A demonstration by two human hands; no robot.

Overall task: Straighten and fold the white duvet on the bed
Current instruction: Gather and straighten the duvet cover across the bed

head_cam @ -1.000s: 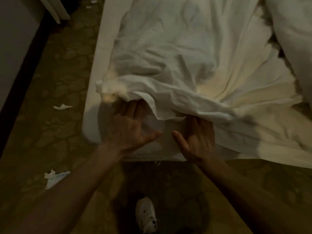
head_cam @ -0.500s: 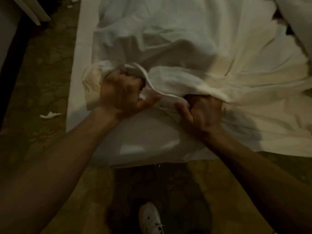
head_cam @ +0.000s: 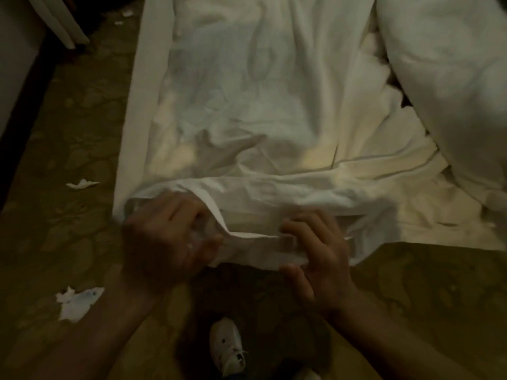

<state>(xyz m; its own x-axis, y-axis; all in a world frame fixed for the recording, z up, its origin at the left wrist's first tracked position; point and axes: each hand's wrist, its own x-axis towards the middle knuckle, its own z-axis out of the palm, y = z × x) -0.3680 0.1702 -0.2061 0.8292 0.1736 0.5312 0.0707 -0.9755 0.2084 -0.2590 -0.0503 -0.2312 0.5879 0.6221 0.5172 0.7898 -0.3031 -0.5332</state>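
The white duvet (head_cam: 269,105) lies crumpled along the bed (head_cam: 131,133), its near edge rolled into a thick hem that hangs over the foot of the bed. My left hand (head_cam: 164,237) grips the left end of that hem, fingers curled round the cloth. My right hand (head_cam: 318,256) pinches the hem a little to the right, thumb under it and fingers on top. A short stretch of the hem is held taut between both hands, pulled off the bed end towards me.
A second white bundle of bedding (head_cam: 450,78) lies at the right. Patterned carpet (head_cam: 68,160) surrounds the bed, with scraps of white paper (head_cam: 76,300) on it. My white shoe (head_cam: 227,346) stands below. A white door edge (head_cam: 60,23) is at top left.
Both hands went from lying open under the duvet edge to gripping it, then drew the hem down and towards me over the foot of the bed.
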